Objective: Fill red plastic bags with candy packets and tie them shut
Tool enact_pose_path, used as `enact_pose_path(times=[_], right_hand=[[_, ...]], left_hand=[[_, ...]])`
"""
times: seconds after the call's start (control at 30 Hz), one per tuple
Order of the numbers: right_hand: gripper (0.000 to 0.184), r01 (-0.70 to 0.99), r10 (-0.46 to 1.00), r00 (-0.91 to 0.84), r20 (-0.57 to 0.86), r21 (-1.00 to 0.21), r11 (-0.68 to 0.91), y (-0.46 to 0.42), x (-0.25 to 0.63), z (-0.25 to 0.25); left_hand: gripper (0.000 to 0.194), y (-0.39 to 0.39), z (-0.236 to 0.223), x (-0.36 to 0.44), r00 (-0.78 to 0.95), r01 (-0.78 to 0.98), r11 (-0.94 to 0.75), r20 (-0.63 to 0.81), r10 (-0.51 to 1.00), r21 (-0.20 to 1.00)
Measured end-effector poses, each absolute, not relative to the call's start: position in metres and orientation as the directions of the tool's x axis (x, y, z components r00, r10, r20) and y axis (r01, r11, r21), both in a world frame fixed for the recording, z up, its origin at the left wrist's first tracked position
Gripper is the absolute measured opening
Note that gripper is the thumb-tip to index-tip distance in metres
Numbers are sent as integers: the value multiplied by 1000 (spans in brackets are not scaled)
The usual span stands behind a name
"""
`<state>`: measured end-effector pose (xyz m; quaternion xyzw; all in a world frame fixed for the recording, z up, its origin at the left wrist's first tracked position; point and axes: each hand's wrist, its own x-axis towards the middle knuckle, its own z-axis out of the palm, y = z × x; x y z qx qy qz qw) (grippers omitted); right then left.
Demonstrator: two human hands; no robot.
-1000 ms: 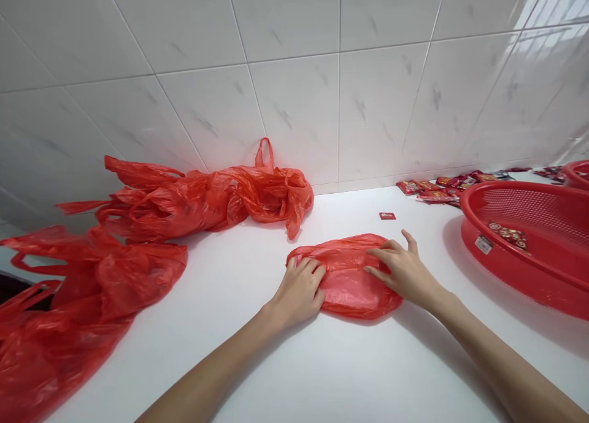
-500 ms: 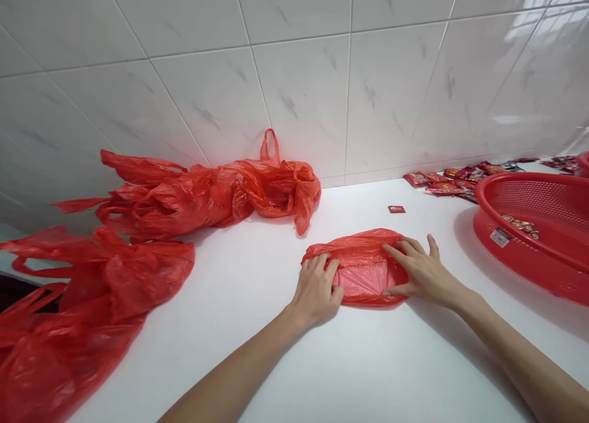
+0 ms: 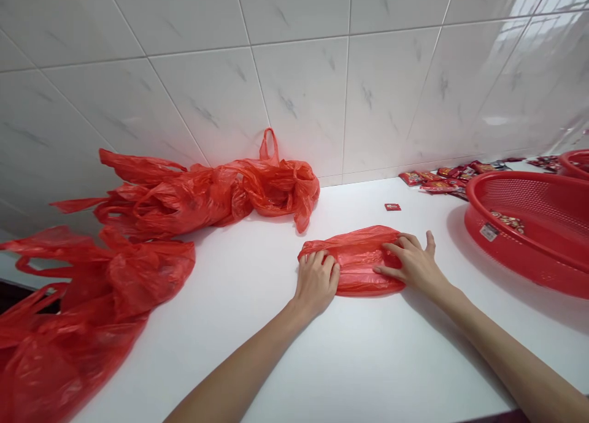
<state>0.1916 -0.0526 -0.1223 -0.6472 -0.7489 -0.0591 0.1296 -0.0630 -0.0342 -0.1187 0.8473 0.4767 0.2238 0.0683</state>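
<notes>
Glossy white wall tiles (image 3: 299, 92) with faint grey streaks ran across the whole back, thin grout lines between them, barred bright reflection (image 3: 529, 24) at upper right. White tabletop (image 3: 248, 263) met the wall along its rear edge; surface smooth, pale, with soft shadows under the arms and beside the basket. Dark strip (image 3: 506, 415) showed past the near edge at lower right, dark gap (image 3: 27, 297) at far left, mostly covered. Red plastic bag (image 3: 359, 266) lay on the tabletop mid-right, in front of the person, low, crinkled, roughly oval, between both hands. Left hand (image 3: 318, 281) rested over its left end, fingers bent and close together, fingertips on the film; could not tell whether they pinched it. Right hand (image 3: 416, 266) was at the right end, fingers spread wide, thumb well apart from the index, little finger raised; thumb and index reached over the film, no closed grip. Rear pile of red bags (image 3: 184, 202) slumped along the wall, one handle loop standing up against the tiles; another red bag heap (image 3: 83, 325) filled the left side. Small red packet (image 3: 392, 207) lay alone behind the work bag. Shiny wrapped packets (image 3: 439, 181) clustered near the wall. Perforated red basket (image 3: 524, 263), labelled, held small patterned pieces (image 3: 508, 222), too small to identify; second red basket (image 3: 570, 159) cut off at right edge.
</notes>
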Motion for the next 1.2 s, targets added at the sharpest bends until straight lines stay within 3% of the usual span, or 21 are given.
enact_pose_path(times=[0.2, 0.4, 0.6, 0.83, 0.93, 1.03, 1.2], right_hand=[[53, 989, 969, -109, 222, -75, 128, -54, 193, -122], [62, 979, 976, -129, 177, -132, 153, -57, 192, -113], [42, 945, 930, -230, 287, -163, 284, -59, 190, -104], [28, 937, 933, -258, 251, -170, 305, -54, 192, -109], [28, 921, 914, -264, 308, -201, 333, -52, 192, -120], [33, 885, 860, -236, 453, -266, 383, -53, 190, -121], [38, 823, 668, -9, 744, -374, 428, -62, 211, -67]], left_hand=[[12, -35, -123, -62, 421, 790, -514, 313, 851, 334], [25, -35, -121, -62, 432, 795, -504, 269, 861, 337], [29, -35, -118, -62, 444, 778, -515, 263, 856, 360], [25, -37, -116, -63, 431, 761, -518, 293, 854, 391], [23, -37, -117, -63, 438, 735, -548, 336, 833, 400], [23, -39, -117, -64, 446, 710, -569, 360, 819, 415], [23, -41, -117, -69, 492, 657, -611, 363, 791, 441]])
